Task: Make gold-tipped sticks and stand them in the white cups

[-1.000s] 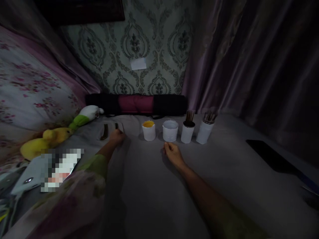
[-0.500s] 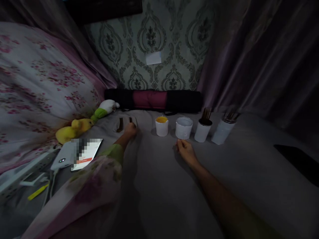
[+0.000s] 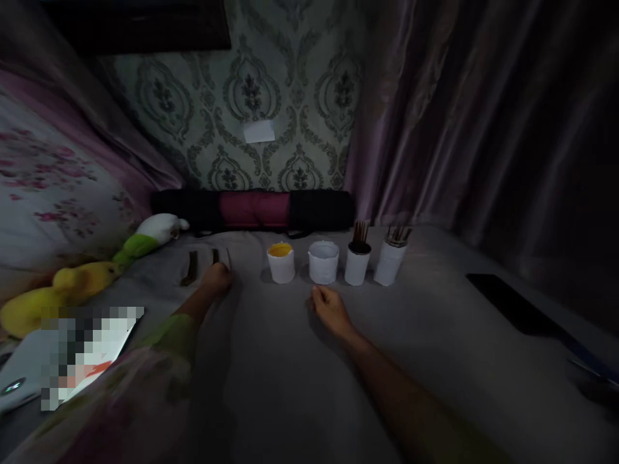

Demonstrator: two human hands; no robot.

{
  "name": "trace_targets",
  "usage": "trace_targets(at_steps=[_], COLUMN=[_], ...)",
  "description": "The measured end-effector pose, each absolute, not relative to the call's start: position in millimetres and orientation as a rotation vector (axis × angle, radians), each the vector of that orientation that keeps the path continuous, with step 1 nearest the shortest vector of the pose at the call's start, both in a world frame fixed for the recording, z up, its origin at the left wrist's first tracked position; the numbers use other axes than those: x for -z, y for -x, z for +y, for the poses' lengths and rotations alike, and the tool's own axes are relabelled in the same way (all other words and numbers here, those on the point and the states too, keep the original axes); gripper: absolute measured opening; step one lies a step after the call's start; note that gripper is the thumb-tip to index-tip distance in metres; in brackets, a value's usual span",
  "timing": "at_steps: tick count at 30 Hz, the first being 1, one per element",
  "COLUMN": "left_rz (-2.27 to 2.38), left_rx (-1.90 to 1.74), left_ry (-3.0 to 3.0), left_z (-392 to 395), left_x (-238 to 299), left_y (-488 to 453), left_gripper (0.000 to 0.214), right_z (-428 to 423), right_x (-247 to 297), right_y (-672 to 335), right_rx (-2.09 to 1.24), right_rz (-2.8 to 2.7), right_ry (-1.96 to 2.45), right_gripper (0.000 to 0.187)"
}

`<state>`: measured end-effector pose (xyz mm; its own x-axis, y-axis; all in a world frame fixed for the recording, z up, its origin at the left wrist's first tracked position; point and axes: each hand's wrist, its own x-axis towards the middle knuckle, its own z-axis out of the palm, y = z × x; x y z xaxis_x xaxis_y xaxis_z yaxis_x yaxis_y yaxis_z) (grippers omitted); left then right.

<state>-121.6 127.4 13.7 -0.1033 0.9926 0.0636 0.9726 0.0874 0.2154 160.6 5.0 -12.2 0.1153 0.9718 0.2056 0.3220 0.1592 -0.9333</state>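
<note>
- White and wide, one cup [image 3: 324, 267] stands upright just beyond the fingers of the right hand [image 3: 331, 311]; whether they touch it, I cannot tell.
- Right fingers curl in together in a loose fist over the grey cloth [image 3: 280, 374]; their inner side is hidden.
- Left hand [image 3: 217, 278] shows mostly its back, so I cannot tell whether its fingers are apart, together or clamped on something.
- Just past the left fingers a dark strip [image 3: 215, 256] shows, its near end meeting the hand's outline.
- Dark brown and slightly curved, another piece [image 3: 189, 269] lies to the left of the left fingers, apart from them.
- Farther out, between the left and right fingers, stands a white cup with yellow contents [image 3: 282, 268].
- Beyond the right fingers and to their right are two narrow cups: an upright one [image 3: 356, 269] holding brown sticks [image 3: 360, 232], then one that looks tilted [image 3: 389, 265], with more thin sticks in its top.
- Well right of the right fingers lies a flat black object [image 3: 507, 303].
- Left of the left fingers sit a yellow plush toy [image 3: 62, 293] and a green-and-white plush toy [image 3: 152, 235].
- Beyond all the fingers lies a black-and-maroon roll [image 3: 255, 209], against the patterned wall.
</note>
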Motion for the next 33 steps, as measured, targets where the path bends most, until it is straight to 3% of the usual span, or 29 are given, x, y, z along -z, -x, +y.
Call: trace_targets(at_steps=[23, 33], left_rz=[2.289, 2.316], left_rx=[-0.235, -0.298], left_ry=[-1.977, -1.876], left_z=[134, 129], left_x=[-8, -14], left_y=[118, 113], left_gripper=[0.014, 0.022], right_z=[2, 3], right_x=[12, 11], right_y=[-161, -162], right_rx=[-0.771, -0.751], right_rz=[-1.417, -1.443], right_ry=[1.387, 1.387], right_gripper=[0.035, 0.036])
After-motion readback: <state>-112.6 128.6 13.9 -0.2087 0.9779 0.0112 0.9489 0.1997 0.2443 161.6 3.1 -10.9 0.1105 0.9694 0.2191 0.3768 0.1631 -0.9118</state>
